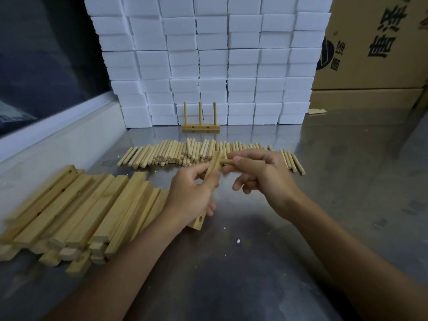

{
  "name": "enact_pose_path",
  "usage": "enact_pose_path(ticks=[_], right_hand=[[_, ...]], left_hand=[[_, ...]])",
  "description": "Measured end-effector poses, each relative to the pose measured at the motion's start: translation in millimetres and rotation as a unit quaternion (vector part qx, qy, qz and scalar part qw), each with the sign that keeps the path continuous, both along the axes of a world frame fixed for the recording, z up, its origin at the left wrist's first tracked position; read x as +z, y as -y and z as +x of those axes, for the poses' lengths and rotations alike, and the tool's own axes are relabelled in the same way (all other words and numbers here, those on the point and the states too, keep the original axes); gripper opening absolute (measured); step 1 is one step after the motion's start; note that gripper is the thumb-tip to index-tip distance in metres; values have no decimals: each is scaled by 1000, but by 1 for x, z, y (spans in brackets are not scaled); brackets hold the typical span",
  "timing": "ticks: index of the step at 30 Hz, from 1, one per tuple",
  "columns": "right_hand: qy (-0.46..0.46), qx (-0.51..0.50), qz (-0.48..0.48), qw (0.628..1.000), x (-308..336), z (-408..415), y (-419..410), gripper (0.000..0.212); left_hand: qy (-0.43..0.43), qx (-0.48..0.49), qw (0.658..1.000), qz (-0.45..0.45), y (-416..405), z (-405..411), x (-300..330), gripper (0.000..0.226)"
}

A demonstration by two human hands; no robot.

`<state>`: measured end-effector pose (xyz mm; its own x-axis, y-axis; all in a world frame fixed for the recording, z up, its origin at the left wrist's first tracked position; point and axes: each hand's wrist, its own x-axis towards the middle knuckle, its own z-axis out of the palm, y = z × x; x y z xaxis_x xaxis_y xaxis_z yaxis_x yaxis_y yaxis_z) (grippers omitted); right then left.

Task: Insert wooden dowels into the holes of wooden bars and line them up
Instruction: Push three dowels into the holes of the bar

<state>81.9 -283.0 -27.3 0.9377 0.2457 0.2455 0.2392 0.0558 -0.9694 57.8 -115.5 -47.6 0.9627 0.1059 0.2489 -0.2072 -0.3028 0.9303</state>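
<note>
Left hand [192, 193] gripped a wooden bar [212, 169] above the metal table [347, 181]. Right hand [257, 174] pinched a dowel [225, 161] whose end met the bar's upper part. One finished bar [200, 127] with three upright dowels stood against white blocks [208, 66]

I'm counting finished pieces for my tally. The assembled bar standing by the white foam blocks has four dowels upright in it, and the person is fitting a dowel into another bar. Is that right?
Not quite. The head view shows the assembled bar by the white foam blocks with three upright dowels, not four. The rest holds: the left hand grips another bar while the right hand pushes a dowel against it.
</note>
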Motion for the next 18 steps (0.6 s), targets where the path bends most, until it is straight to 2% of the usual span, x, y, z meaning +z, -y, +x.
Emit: enact_pose_path(ticks=[3, 6, 10, 14, 18], right_hand=[[11, -21, -10, 1000, -3, -3, -5, 13], [20, -13, -25, 999, -5, -3, -8, 17], [56, -76, -103, 990, -12, 4, -5, 10], [122, -178, -271, 938, -25, 19, 13, 10], [116, -263, -372, 883, -31, 33, 39, 13]], left_hand=[[-79, -14, 991, -105, 4, -3, 1, 15], [-143, -20, 964, -224, 8, -4, 4, 18], [-185, -14, 935, -302, 9, -5, 7, 23], [-204, -14, 919, -336, 7, -4, 6, 26], [-205, 0, 916, -345, 5, -3, 4, 28]])
